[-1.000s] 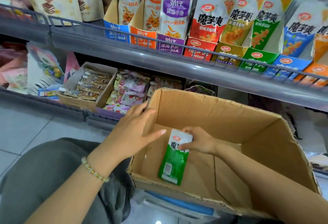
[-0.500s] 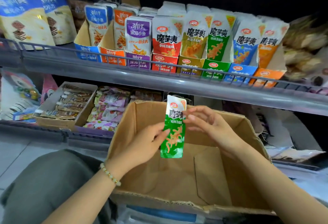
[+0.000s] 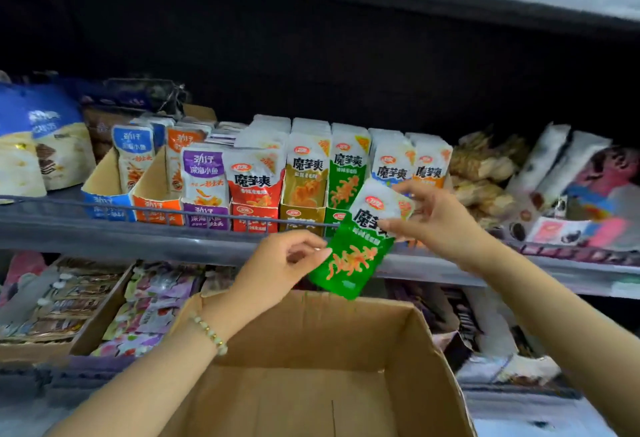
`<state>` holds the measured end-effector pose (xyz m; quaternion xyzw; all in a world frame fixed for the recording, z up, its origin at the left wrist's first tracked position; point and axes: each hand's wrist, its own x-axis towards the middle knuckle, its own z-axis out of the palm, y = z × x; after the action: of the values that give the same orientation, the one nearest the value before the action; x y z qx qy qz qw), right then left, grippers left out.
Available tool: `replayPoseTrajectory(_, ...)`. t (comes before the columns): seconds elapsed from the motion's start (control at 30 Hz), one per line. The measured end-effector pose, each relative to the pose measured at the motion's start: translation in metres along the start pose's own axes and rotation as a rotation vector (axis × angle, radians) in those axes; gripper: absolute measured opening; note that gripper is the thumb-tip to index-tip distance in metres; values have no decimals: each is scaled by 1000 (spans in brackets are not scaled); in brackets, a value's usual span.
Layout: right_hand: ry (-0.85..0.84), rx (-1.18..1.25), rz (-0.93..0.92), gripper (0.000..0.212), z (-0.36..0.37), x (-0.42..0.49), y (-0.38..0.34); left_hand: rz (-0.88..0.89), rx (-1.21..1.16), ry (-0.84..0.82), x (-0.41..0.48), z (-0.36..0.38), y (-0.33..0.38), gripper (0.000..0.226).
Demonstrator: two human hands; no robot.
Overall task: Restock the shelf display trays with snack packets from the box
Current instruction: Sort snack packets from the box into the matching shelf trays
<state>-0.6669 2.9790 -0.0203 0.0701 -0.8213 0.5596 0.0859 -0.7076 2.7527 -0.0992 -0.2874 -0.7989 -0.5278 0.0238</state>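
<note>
A green and white snack packet (image 3: 353, 256) hangs tilted in front of the shelf rail, above the open cardboard box (image 3: 311, 367). My right hand (image 3: 433, 222) pinches its white upper part. My left hand (image 3: 287, 263) pinches its lower left edge with thumb and forefinger. Right behind the packet stands the green display tray (image 3: 333, 218) with matching green packets upright in it. It sits in a row of coloured trays: red (image 3: 254, 217), gold (image 3: 301, 217), blue and orange further right, mostly hidden by my right hand. The visible box floor is bare.
A wire rail (image 3: 156, 210) runs along the shelf front. Purple, orange and blue trays (image 3: 207, 218) of other snacks stand to the left, big bags beyond them. Loose wrapped snacks (image 3: 485, 166) lie at the right. The lower shelf holds a cardboard tray (image 3: 104, 326) of packets.
The packet rose out of the box to shelf height, in front of the green tray. My left hand came up to its lower edge. The view tilted upward.
</note>
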Motion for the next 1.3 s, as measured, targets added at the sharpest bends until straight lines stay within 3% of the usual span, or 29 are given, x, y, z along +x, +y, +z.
replayPoseTrajectory(0.17, 280, -115, -166, 32, -45, 51, -39, 160, 613, 41, 56, -13, 8, 43)
replayPoseTrajectory(0.27, 299, -258, -204, 31, -53, 85, -45, 151, 783, -64, 77, -13, 6, 44)
replayPoseTrajectory(0.47, 210, -586, -246, 26, -30, 138, -33, 106, 707, -166, 95, -9, 2, 23)
replayPoseTrajectory(0.57, 161, -641, -216, 26, -17, 154, -21, 105, 662, -184, 98, -9, -1, 21)
replayPoseTrajectory(0.77, 14, -1051, -211, 37, -8, 165, -12, 109, 637, -180, 98, -8, 0, 24)
replayPoseTrajectory(0.93, -39, -1228, -181, 43, -5, 169, -12, 79, 668, -164, 101, -6, 10, 26)
replayPoseTrajectory(1.1, -45, -1080, -231, 43, -16, 170, -10, 118, 664, -85, 107, 3, 29, 30)
replayPoseTrajectory(1.3, 60, -684, -226, 38, -82, 153, -9, 183, 653, -195, 122, 41, 53, 44)
